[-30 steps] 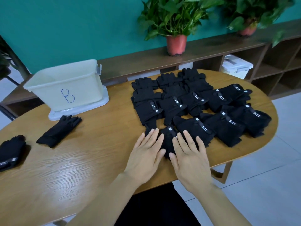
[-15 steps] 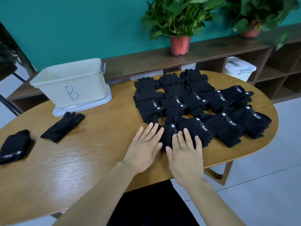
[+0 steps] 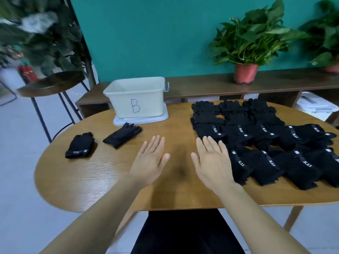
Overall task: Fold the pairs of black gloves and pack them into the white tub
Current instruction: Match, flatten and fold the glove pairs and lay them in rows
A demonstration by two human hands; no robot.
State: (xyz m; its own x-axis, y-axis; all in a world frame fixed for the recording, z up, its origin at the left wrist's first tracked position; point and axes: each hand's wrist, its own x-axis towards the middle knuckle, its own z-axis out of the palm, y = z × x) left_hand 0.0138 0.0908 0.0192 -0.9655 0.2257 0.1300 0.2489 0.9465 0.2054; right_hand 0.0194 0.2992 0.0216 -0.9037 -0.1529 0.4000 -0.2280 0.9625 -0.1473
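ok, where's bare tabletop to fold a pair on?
Bare wood runs down the table middle, from the white tub to the near edge, between the two loose gloves and the glove spread. Also the near-left edge. Right half is crowded.

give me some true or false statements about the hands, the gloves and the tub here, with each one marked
1. The left hand and the right hand are both open and grip nothing. True.
2. The white tub is marked with the letter A. False: it is marked B.
3. A glove bundle by the tub and a second glove bundle lie apart from the big group of gloves. True.
4. The big group of gloves lies to the left of the tub. False: it lies to the tub's right.
5. A potted plant stands on the wooden shelf behind the table. True.
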